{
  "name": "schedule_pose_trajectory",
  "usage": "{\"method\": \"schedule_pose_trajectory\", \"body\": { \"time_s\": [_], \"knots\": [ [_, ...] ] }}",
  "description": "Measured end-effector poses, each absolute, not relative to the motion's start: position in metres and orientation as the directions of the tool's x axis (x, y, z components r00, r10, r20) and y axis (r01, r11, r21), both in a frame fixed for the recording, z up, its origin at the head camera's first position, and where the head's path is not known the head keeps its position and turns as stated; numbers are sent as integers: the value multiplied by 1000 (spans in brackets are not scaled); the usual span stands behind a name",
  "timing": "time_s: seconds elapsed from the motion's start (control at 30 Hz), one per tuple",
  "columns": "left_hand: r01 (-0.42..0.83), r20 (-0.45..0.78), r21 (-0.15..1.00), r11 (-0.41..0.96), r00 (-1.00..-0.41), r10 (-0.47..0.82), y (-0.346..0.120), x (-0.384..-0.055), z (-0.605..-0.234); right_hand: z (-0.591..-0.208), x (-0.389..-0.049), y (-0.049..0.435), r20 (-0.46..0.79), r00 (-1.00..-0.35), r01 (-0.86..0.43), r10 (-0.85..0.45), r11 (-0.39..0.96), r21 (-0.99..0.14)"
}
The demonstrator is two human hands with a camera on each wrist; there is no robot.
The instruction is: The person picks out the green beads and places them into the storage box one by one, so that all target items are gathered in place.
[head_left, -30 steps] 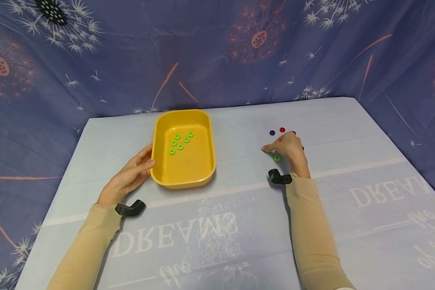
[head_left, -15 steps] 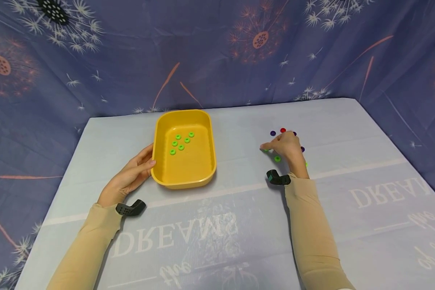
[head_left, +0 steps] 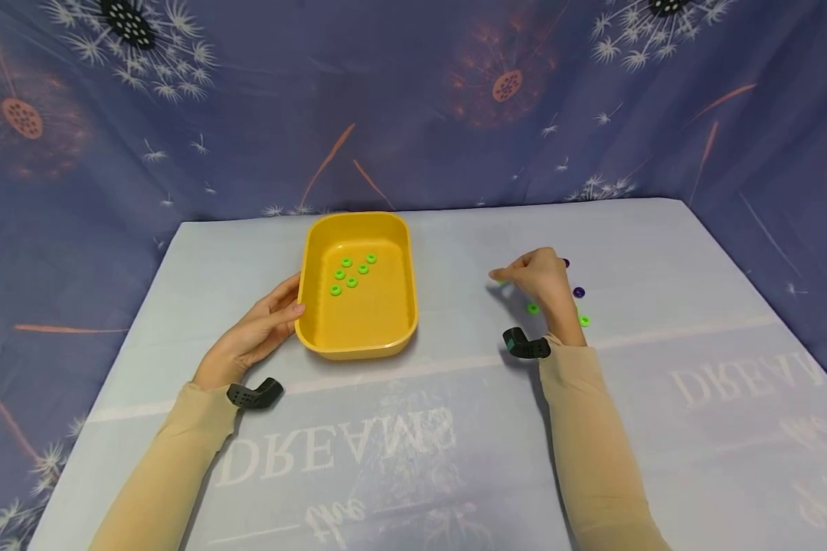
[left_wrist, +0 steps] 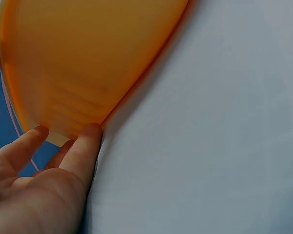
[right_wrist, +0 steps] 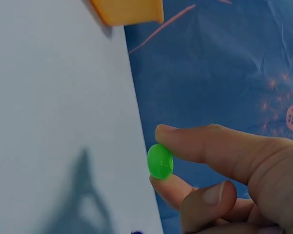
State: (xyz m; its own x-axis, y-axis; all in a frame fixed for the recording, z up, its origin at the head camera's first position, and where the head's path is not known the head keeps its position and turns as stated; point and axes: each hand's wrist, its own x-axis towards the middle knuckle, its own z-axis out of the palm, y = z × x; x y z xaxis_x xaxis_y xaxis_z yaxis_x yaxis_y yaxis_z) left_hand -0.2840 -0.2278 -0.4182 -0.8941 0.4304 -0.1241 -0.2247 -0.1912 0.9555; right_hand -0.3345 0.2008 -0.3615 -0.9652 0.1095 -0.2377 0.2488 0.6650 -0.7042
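Note:
A yellow plastic tray (head_left: pixel 358 329) stands on the table, with several green beads (head_left: pixel 352 282) lying on its floor. My left hand (head_left: pixel 265 329) holds the tray's left side, the thumb at the rim and fingertips against the outer wall, as the left wrist view shows from low down. Between thumb and a finger, my right hand (head_left: pixel 540 279) pinches a shiny green bead (right_wrist: pixel 160 161). That bead is raised above the table, and the hand's shadow falls to the left in the right wrist view. The other fingers of this hand are curled in.
Loose beads lie around the right forearm: a green bead (head_left: pixel 533 308) near the wrist, another green bead (head_left: pixel 584 321) right of it, and a dark purple bead (head_left: pixel 579 292) behind. A pale printed cloth (head_left: pixel 400 428) covers the table; a blue patterned curtain (head_left: pixel 413 99) hangs behind.
My right hand has picked the green bead up off the table and moved slightly left with it, uncovering beads to its right. The left hand keeps its hold; the head view has shifted a little.

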Motion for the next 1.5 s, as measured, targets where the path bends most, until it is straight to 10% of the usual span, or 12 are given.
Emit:
{"method": "schedule_pose_trajectory", "body": {
  "time_s": [0.6,1.5],
  "knots": [
    [-213,-113,958,-192,-896,429,-230,-284,-420,-283,-354,101,14,-997,-62,-70,742,-668],
    [-234,-140,955,-181,-896,421,-233,-285,-420,-323,-395,-45,-169,-957,-172,-237,928,-329]
  ]
}}
